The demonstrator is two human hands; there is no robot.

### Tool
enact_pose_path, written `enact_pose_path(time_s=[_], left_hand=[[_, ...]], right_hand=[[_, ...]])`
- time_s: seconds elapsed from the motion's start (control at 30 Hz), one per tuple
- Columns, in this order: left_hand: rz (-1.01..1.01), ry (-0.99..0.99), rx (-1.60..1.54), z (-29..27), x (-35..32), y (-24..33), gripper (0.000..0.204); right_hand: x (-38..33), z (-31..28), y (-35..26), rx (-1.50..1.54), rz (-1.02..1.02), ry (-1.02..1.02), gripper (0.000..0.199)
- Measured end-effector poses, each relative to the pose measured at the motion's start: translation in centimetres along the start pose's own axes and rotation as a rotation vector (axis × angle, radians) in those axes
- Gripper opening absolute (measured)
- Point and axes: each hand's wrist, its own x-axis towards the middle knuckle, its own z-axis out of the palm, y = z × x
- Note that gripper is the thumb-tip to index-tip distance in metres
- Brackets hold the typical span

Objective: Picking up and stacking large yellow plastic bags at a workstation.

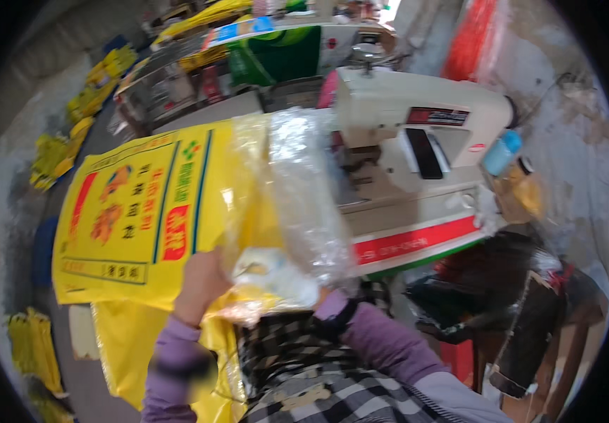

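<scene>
A large yellow printed bag (132, 211) lies spread over the table to the left of the sewing machine, its near part hanging over the edge. A crumpled clear plastic bag (304, 190) overlaps its right side. My left hand (204, 282) is closed at the near right edge of the yellow bag, beside the plastic. My right hand (320, 297) is at the lower end of the clear plastic, against a bunched white patch (269, 275) whose kind I cannot make out. Plastic, the white patch and blur hide the right fingers.
A cream sewing machine (417, 102) stands right of the bags, with a phone (424, 153) resting on it. A blue bottle (503, 151) is behind its right end. Boxes and a green sheet (276, 56) lie at the back. Yellow bundles (103, 77) sit at the left.
</scene>
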Motion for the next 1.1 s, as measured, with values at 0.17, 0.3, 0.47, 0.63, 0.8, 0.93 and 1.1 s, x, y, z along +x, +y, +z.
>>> enact_pose_path(time_s=[0.17, 0.3, 0.47, 0.63, 0.8, 0.93, 1.1], left_hand=[[-0.09, 0.016, -0.054, 1.9, 0.3, -0.8, 0.03], [-0.379, 0.249, -0.884, 2.4, -0.6, -1.0, 0.03], [-0.537, 0.245, -1.293, 2.9, -1.9, -1.6, 0.02], [-0.137, 0.208, -0.259, 0.0, -8.4, 2.8, 0.028], [-0.08, 0.091, -0.072, -0.8, -21.1, 2.6, 0.018], [-0.207, 0.048, 0.138, -4.5, -28.0, 3.2, 0.035], [-0.391, 0.232, 0.103, -8.2, -26.0, 6.3, 0.032]], right_hand=[[-1.6, 0.3, 2.3, -0.28, -0.242, -0.088, 0.018], [-2.3, 1.5, 1.7, -0.417, -0.158, 0.009, 0.027], [-2.5, 2.8, 0.6, -0.575, -0.256, -0.029, 0.031], [-2.6, 3.5, 0.6, -0.395, -0.536, -0.269, 0.02], [-1.5, 7.7, 7.6, -1.084, -0.583, -0.369, 0.019], [5.8, -8.2, 10.3, -1.419, -0.074, 0.009, 0.02], [3.9, -10.2, 3.7, -0.871, 0.04, 0.569, 0.022]])
